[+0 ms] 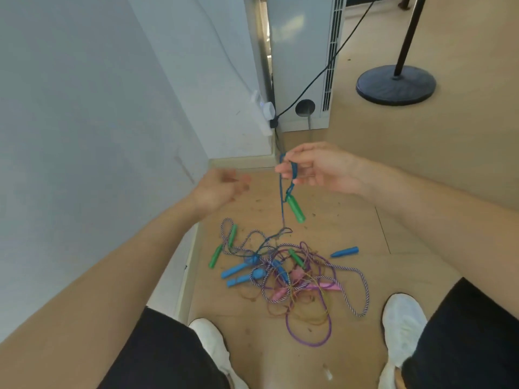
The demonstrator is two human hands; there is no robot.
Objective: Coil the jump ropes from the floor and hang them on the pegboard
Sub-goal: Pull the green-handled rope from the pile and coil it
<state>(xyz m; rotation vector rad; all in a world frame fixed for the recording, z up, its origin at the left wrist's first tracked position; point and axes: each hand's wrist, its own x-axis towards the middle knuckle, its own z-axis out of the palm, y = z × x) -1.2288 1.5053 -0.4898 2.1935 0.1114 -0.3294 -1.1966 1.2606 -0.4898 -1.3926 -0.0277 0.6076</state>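
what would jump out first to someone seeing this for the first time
The tangled pile of jump ropes, with green, blue and pink handles, sprawls on the floor just ahead of the person's white shoes. Above it the right hand pinches a blue rope whose green handle dangles, while the left hand hovers open beside it.
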